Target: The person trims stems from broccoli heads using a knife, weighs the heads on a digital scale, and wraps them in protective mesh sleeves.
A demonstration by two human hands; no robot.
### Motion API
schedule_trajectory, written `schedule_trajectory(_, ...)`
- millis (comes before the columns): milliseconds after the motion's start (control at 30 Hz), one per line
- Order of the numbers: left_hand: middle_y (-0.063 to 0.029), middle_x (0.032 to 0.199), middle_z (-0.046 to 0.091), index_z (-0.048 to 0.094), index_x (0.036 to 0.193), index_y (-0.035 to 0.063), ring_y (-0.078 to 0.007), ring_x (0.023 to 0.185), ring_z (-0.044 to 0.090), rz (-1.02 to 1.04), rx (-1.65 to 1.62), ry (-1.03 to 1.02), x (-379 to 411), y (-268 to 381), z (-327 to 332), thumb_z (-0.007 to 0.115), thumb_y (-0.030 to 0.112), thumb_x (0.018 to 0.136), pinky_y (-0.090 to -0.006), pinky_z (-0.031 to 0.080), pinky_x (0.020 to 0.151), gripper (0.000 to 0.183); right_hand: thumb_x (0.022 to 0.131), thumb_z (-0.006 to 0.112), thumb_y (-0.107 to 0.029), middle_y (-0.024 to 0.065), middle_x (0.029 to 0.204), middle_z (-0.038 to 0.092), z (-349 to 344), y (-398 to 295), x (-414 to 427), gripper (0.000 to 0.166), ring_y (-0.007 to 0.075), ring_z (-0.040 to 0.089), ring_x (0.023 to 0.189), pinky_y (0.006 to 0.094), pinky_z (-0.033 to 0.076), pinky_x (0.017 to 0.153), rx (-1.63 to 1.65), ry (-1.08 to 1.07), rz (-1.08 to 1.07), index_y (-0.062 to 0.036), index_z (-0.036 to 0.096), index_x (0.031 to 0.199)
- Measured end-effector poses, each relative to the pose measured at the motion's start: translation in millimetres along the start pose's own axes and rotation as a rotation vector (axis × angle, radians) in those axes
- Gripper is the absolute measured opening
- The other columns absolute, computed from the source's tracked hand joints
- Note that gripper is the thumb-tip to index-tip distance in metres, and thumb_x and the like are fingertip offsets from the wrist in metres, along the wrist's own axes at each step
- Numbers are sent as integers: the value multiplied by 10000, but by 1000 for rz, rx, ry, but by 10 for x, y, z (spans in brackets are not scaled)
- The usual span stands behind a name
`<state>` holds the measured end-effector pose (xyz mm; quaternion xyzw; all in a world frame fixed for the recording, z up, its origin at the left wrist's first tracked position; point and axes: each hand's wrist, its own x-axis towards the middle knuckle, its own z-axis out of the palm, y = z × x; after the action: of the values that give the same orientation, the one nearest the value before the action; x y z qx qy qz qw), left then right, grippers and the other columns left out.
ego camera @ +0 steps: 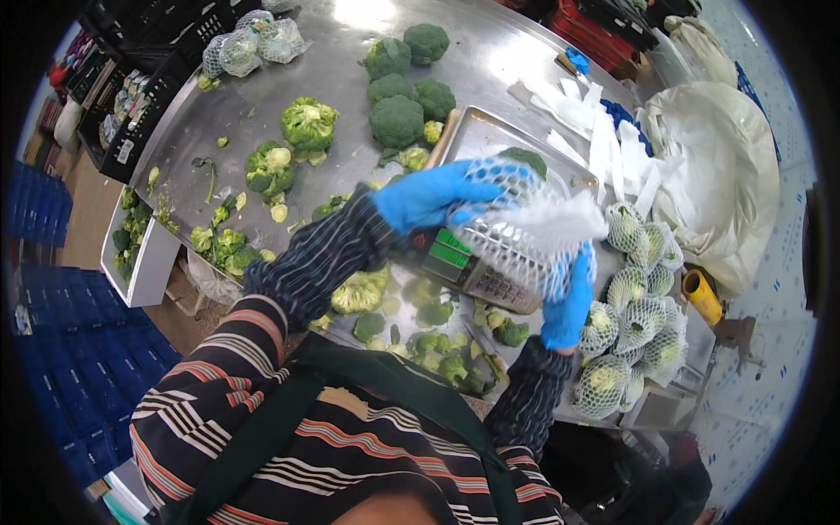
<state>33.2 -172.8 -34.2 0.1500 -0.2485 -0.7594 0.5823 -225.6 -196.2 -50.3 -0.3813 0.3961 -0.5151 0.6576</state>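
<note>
A white mesh net sleeve (pixel 518 243) is stretched between my two blue-gloved hands, above a digital scale (pixel 495 285) with a lit green display. My left hand (pixel 426 193) grips its upper left part, with mesh lying over the fingers. On the lower right, my right hand (pixel 571 302) has its fingers in the mesh. The sleeve's bunched end is blurred. Behind it, a broccoli head (pixel 527 162) rests in the scale's metal tray (pixel 462 134), partly hidden by the netting and my left hand.
Broccoli heads (pixel 396 121) stand on the steel table (pixel 197 131), with trimmings (pixel 226 246) around. Netted heads (pixel 640 321) pile up at right, near flat white net sleeves (pixel 607 144), a yellow roll (pixel 701 296) and a white sack (pixel 715 177). A knife (pixel 482 338) lies near the front edge.
</note>
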Motion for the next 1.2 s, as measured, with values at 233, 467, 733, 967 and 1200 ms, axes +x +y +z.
schedule_trajectory(233,-84,1040,638,432,1285,-7,-134,884,614,-78,791,236,1183,94,-798,631,89,836,-234,502,718,501,952,447,-187,93,1250,513,89,443,1430,392,150,512,1074,282,413,929,-392,-220,-169,25,443,1282)
schedule_trajectory(467,-82,1070,621,496,1191,5,-154,901,625,-90,243,118,949,-57,-1226,636,81,837,-240,540,745,388,944,428,-225,108,1140,590,393,644,1301,346,174,568,987,269,452,870,-187,-328,33,5,540,1177)
schedule_trajectory(733,-111,1275,496,211,1421,26,-187,1151,494,16,409,-46,56,92,416,640,48,802,-309,408,974,753,936,397,-370,151,1236,522,87,421,480,493,229,510,1115,348,409,976,-281,-288,308,-6,451,1263)
schedule_trajectory(967,-131,1292,496,308,1386,26,-195,1037,573,79,137,137,-265,-140,556,643,80,821,-294,489,879,659,930,375,-447,171,1215,530,611,566,-259,564,290,495,1116,419,402,994,-279,-244,39,5,457,1258)
schedule_trajectory(1200,-90,909,641,576,999,17,-111,616,596,-160,452,384,-319,-645,-38,611,147,865,-227,490,525,190,929,408,-392,155,1259,493,-648,37,487,522,281,474,1144,420,394,988,-744,254,-412,2,449,1269)
